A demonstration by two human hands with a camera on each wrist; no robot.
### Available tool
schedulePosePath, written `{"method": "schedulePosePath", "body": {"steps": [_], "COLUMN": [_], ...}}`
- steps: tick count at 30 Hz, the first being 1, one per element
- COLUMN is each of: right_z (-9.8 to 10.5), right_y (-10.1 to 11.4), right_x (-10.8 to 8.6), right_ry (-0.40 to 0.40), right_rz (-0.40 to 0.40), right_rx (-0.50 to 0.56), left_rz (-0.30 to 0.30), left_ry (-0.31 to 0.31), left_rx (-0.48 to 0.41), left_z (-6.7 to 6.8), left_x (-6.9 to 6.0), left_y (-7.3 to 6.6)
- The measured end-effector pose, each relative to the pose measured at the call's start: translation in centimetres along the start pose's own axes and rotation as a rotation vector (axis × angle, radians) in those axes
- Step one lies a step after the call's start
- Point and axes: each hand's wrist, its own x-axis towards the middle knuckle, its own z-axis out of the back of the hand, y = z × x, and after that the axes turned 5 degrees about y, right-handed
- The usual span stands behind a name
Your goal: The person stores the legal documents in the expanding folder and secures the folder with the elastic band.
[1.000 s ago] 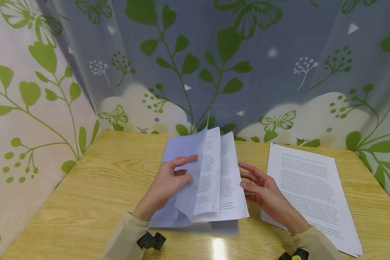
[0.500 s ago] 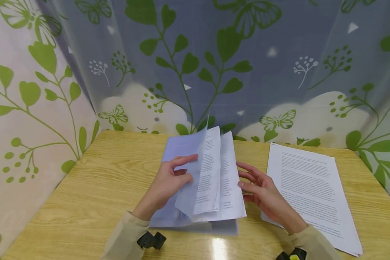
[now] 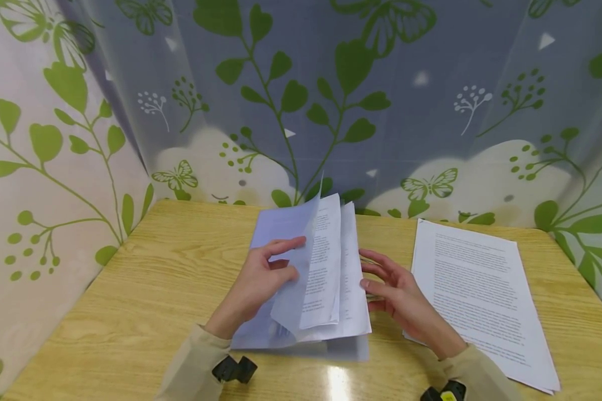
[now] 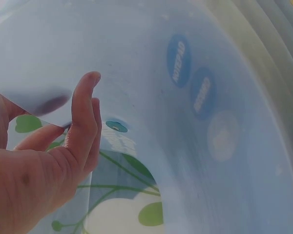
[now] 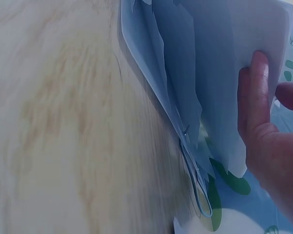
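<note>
A: Upper frame?
B: Grey-blue backdrop [image 3: 406, 120], printed with green leaves [image 3: 353, 67] and butterflies [image 3: 428, 185]; a paler panel [image 3: 45, 197] at far left.
A: Lower frame?
B: Wood-grained tabletop [image 3: 170, 256], pale yellow-brown, with a bright reflection [image 3: 338, 383] of light at bottom centre.

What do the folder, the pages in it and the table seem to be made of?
Folder: probably smooth plastic, as it is translucent and its cover bends.
Pages: matte white paper, judging by the print and thin edges.
Table: wood or wood-look laminate, somewhat glossy; grain and a bright reflection show.
</note>
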Motion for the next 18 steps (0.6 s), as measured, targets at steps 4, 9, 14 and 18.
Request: {"method": "schedulePosePath", "body": {"steps": [4,9,14,18], "right_z": [-0.30,-0.51,-0.57,-0.60], "right_y": [0.11,0.10,-0.01,-0.09], "right_x": [0.04,0.08,0.15,0.26], "right_ry": [-0.001,-0.005,-0.004,0.006], "right_rz": [0.001,-0.005,-0.011,-0.016], "right_rx": [-0.004,-0.009,-0.032,-0.033], "left_rz": [-0.003,-0.003,-0.002,-0.001], "left_ry": [0.004,0.006,0.011,0.010], "left_rx": [-0.004,-0.009,-0.018,-0.020], "left_z": [0.02,0.04,0.03,0.00], "left_x": [0.01,-0.03,-0.04,-0.02], "left_y": [0.00,-0.03,-0.05,-0.06]}}
